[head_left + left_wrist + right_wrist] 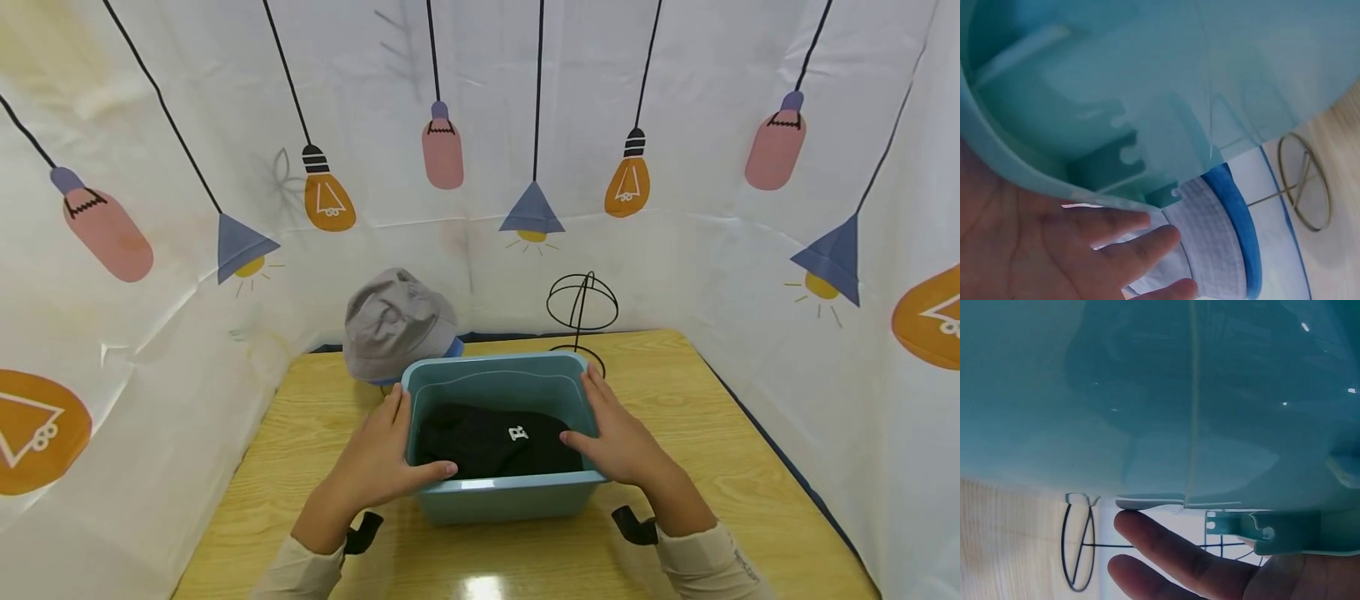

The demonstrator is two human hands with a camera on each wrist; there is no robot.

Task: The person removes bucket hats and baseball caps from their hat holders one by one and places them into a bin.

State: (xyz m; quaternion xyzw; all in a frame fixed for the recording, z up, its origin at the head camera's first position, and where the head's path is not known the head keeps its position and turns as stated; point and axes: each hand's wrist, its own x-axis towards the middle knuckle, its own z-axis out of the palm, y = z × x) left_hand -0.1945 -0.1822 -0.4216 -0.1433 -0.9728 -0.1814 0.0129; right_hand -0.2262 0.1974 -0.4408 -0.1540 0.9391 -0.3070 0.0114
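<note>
Left hand [378, 458] and right hand [626, 442] are apart, flanking a teal bin [510, 500], fingers fairly straight along its outer walls, thumbs over the rim. It is around the middle of the tabletop [697, 400]; whether raised, I cannot tell. Probably light, stiff and slightly slippery, it should be taken under both side rims. Inside lies a soft-looking black cap [483, 437]. Beyond, a gray hat [397, 325] is near the tabletop's far left corner, a wire stand [577, 337] near its far edge.

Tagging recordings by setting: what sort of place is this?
Probably a makeshift indoor booth: white sheeting printed with hanging lamps lines the three sides in view around a yellowish wood-look table, with a black wire stand near its back edge.
</note>
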